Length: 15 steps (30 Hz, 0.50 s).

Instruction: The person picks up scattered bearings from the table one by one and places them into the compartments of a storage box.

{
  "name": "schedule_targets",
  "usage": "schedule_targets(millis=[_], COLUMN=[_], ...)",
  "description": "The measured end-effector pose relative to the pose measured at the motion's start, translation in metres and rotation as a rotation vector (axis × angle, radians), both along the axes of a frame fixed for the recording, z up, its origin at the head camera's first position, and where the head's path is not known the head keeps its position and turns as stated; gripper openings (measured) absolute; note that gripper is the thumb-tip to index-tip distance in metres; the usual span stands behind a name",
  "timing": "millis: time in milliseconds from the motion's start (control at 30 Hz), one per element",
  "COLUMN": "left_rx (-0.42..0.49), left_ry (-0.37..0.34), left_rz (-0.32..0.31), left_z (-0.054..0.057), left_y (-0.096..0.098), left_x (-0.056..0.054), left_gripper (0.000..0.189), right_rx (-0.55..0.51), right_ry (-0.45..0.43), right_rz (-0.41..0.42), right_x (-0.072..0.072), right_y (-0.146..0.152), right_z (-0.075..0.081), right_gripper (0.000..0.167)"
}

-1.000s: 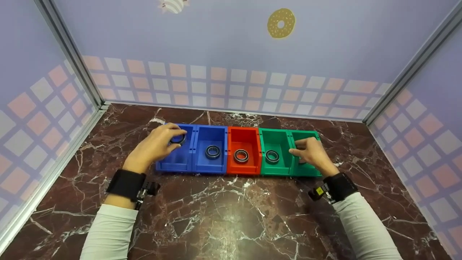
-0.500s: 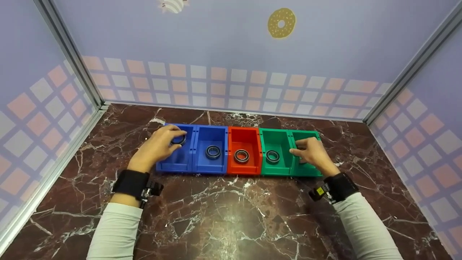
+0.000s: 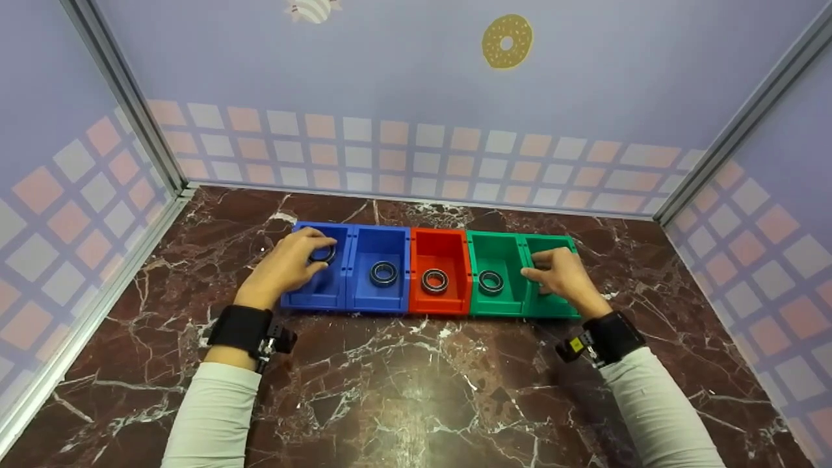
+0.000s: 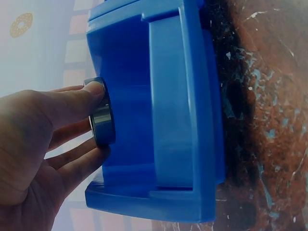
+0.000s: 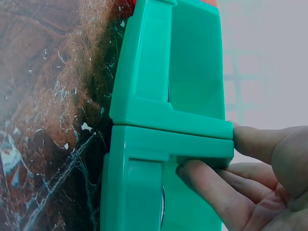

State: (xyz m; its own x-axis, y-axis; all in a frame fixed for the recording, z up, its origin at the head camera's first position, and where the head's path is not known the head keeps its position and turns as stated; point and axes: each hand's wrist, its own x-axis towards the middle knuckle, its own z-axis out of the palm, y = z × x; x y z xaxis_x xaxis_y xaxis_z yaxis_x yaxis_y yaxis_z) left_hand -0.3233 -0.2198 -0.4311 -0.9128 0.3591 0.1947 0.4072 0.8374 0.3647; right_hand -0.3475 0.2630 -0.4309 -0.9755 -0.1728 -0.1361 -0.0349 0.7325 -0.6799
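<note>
My left hand (image 3: 283, 266) pinches a ball bearing (image 4: 102, 125) between thumb and fingers, holding it on edge at the opening of the leftmost blue bin (image 4: 175, 101). At the other end of the row, my right hand (image 3: 562, 273) grips the adjoining walls between the two green bins. Its thumb is on the left bin's side and its fingers reach into the rightmost green bin (image 5: 139, 192), where a bearing's edge (image 5: 163, 207) shows. More bearings lie flat in the second blue bin (image 3: 361, 302), the red bin (image 3: 442, 250) and the left green bin (image 3: 497, 247).
The bins stand side by side in one row on a dark red marbled tabletop (image 3: 416, 390). Behind them rises a lilac wall panel (image 3: 403, 71) with a checked band, and similar panels close both sides. Metal rails (image 3: 130, 97) run along the corners.
My left wrist and forearm have shifted a little to the right, while the bearing stays pinched over the leftmost blue bin. My right hand has kept its place.
</note>
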Motion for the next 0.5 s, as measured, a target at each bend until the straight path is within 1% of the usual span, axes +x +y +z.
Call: schedule_targets(millis=[100,233,500], left_rx=[-0.001,-0.003,-0.01], left_ry=[-0.015,-0.014,-0.02], left_rz=[0.007,0.008,0.016], left_z=[-0.0012,-0.0029,-0.0075], left_y=[0.0006,0.0015,0.0018], left_x=[-0.0008,-0.002,-0.0024], left_gripper=[0.046,0.045,0.045], right_rx=[0.004,0.009,0.01], right_ry=[0.002,0.005,0.03], right_rz=[-0.01,-0.016,0.002], right_x=[-0.0002,-0.0001,-0.0008], right_y=[-0.0003,0.0,0.0003], right_z=[0.0002,0.0004,-0.0005], right_gripper=[0.059,0.059,0.058])
